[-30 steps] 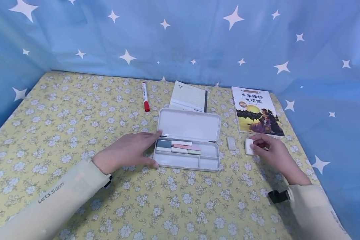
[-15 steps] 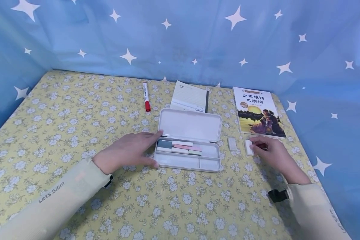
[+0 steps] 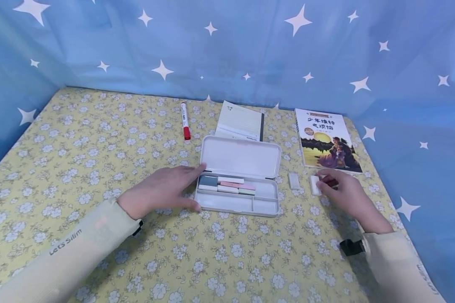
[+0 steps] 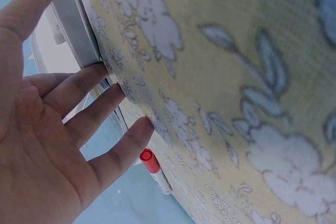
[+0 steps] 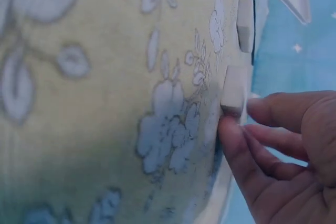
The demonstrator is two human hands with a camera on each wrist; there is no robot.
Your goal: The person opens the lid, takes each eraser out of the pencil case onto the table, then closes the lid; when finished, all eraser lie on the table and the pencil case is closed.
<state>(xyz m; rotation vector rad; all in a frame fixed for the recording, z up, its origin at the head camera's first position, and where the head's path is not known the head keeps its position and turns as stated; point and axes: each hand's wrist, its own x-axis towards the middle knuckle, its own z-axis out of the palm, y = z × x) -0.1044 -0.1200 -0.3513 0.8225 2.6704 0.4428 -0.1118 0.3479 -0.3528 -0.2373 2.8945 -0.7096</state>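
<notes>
A white pencil case [image 3: 227, 205] lies with its lid [image 3: 240, 158] raised. Several small erasers [image 3: 227, 190], white, pink and grey-green, sit in its long back compartment. My left hand [image 3: 163, 187] rests at the case's left end, thumb near the front corner and fingers by the hinge; in the left wrist view its fingers [image 4: 86, 82] are extended along the case's edge. My right hand [image 3: 343, 191] pinches the right side of a white eraser [image 3: 315, 185] on the cloth with thumb and fingertips. Left of it lies another white eraser [image 3: 293, 181], untouched.
Behind the lid is a notebook [image 3: 239, 122], partly hidden by it. A red-capped marker [image 3: 185, 121] lies to its left. A book with an illustrated cover [image 3: 327, 141] lies behind the right hand. Flowered cloth [image 3: 98, 168] covers the table, with a starry blue curtain [image 3: 227, 50] behind.
The eraser at my right hand tilted slightly and then straightened, shifting very little. My left hand has stayed at the case.
</notes>
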